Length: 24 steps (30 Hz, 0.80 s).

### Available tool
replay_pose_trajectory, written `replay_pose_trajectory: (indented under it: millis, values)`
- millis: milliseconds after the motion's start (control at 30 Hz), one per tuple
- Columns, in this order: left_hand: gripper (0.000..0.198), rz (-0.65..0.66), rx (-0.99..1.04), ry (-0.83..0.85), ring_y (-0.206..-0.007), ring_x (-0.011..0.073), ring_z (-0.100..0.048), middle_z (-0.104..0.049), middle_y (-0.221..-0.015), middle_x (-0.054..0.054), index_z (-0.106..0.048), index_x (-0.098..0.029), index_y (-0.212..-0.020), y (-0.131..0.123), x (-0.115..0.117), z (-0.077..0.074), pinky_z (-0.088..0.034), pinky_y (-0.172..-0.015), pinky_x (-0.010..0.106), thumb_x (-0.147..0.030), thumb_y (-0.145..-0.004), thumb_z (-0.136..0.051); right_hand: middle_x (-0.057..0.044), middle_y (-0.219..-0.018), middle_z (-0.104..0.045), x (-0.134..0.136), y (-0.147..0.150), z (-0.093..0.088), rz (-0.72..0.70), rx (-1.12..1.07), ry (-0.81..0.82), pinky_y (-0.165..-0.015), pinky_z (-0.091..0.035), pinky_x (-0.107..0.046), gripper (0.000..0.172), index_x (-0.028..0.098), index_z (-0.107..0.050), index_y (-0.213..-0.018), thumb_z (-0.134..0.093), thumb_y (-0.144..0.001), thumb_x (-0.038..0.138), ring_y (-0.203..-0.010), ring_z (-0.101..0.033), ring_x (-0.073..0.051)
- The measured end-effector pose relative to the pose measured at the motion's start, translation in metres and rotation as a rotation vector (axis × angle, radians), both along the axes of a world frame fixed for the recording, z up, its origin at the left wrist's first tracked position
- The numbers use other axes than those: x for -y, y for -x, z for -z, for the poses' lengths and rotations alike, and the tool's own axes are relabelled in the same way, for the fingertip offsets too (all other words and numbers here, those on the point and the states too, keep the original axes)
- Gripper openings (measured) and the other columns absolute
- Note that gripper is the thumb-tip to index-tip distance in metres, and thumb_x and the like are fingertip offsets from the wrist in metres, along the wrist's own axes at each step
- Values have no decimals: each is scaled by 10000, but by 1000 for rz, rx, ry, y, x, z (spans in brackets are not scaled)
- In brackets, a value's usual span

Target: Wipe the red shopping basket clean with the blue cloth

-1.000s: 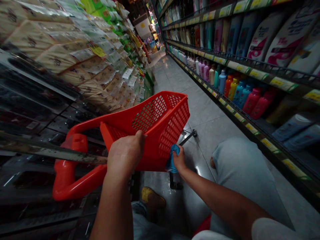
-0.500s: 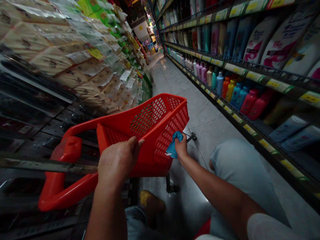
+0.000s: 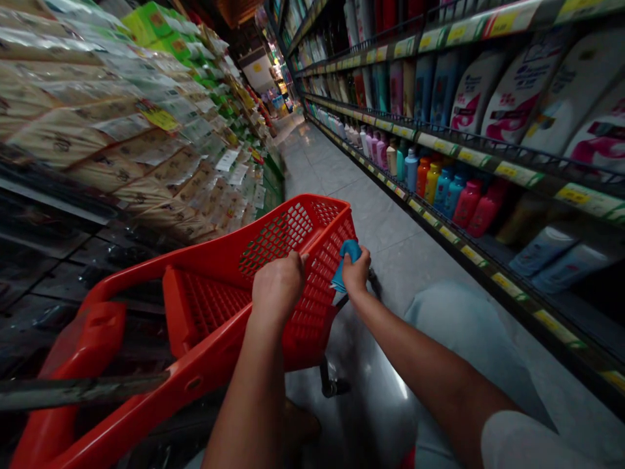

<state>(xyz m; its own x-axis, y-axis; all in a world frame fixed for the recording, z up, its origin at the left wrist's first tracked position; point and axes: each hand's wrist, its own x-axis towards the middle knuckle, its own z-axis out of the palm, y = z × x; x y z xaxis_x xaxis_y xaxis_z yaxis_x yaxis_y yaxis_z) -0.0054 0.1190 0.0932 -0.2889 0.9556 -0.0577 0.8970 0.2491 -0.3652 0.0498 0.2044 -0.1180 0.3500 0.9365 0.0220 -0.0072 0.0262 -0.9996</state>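
A red plastic shopping basket (image 3: pixel 278 238) with mesh walls sits tilted in front of me, its long red handle (image 3: pixel 97 332) reaching to the lower left. My left hand (image 3: pixel 278 286) grips the basket's upper rim. A blue cloth (image 3: pixel 347 264) is bunched in my right hand (image 3: pixel 355 272), pressed against the basket's right mesh wall. A small black caster (image 3: pixel 332 387) shows under the basket.
Shelves of shampoo and bottles (image 3: pixel 439 189) line the right side of the tiled aisle floor (image 3: pixel 332 182). Stacked packaged goods (image 3: pixel 127 156) fill the left side. A dull metal bar (image 3: pixel 73 391) crosses the lower left. My grey-blue trouser leg (image 3: pixel 469 339) lies at the lower right.
My left hand has slid right along the rim, closer to my right hand. The cloth has moved up the basket's wall. The basket's handle has swung down and left.
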Motion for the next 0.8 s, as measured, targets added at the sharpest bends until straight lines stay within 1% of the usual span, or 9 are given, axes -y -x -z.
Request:
replay_pose_trajectory:
  millis: [67, 133, 200, 233, 433, 567, 667, 733, 800]
  values:
    - [584, 6, -11, -10, -943, 310, -744, -757, -945, 174, -640, -153, -1135, 0, 2, 2, -528, -771, 372, -413, -1033, -127, -174, -1248, -557, 1, 1, -18, -31, 54, -61, -1043, -449, -480, 449, 164, -474, -1280, -512, -834, 197, -1207, -549, -282]
    - [585, 9, -16, -10, -928, 323, -746, -756, -923, 175, -634, -157, -1130, 0, 3, 1, -529, -748, 383, -402, -1032, -112, -161, -1287, -528, 12, 1, -35, -139, 134, -218, -1069, -443, -453, 494, 179, -459, -1336, -504, -844, 165, -1242, -533, -266]
    - [568, 10, -20, -5, -909, 332, -749, -758, -905, 172, -626, -163, -1124, 0, 2, 0, -529, -729, 389, -381, -1031, -110, -138, -1301, -517, 21, -1, -44, -268, 188, -377, -1080, -446, -426, 512, 205, -450, -1364, -495, -858, 148, -1243, -534, -244]
    - [560, 9, -23, -1, -903, 334, -750, -759, -901, 171, -623, -167, -1123, 0, 2, 0, -529, -724, 391, -373, -1030, -111, -129, -1294, -523, 22, -4, -45, -303, 189, -403, -1076, -451, -417, 503, 211, -458, -1353, -495, -856, 141, -1231, -539, -238]
    - [529, -1, -54, 35, -866, 330, -754, -765, -864, 155, -619, -189, -1101, 2, -1, 0, -520, -696, 378, -406, -1033, -141, -127, -1150, -586, -9, -16, -26, -167, 108, -37, -1002, -487, -446, 412, 182, -507, -1196, -476, -795, 95, -1086, -583, -248]
    - [533, -7, -90, 34, -851, 340, -753, -763, -852, 152, -619, -192, -1082, 3, -1, 0, -499, -672, 373, -404, -1036, -133, -105, -1214, -591, 2, -6, -19, -266, 80, -180, -1034, -469, -406, 438, 215, -502, -1224, -554, -794, 147, -1147, -575, -238]
    - [513, 5, -112, 29, -845, 346, -754, -765, -842, 138, -625, -207, -1063, 4, 0, 1, -483, -657, 368, -410, -1040, -155, -86, -1146, -622, -7, -3, -14, -209, -4, -60, -1006, -478, -398, 420, 214, -516, -1159, -534, -750, 120, -1086, -595, -228]
    - [503, 13, -123, 31, -840, 355, -755, -765, -830, 131, -625, -213, -1057, 5, 1, 1, -477, -649, 371, -418, -1042, -167, -66, -1055, -644, -26, -5, -12, -142, -39, 45, -963, -494, -385, 406, 210, -516, -1125, -508, -733, 107, -1011, -610, -217]
    - [490, 15, -129, 41, -831, 356, -756, -765, -817, 124, -622, -215, -1061, 6, 2, 1, -470, -636, 368, -419, -1045, -176, -57, -1024, -654, -44, -9, -15, -127, -47, 50, -947, -499, -370, 403, 208, -516, -1138, -502, -745, 117, -992, -617, -210]
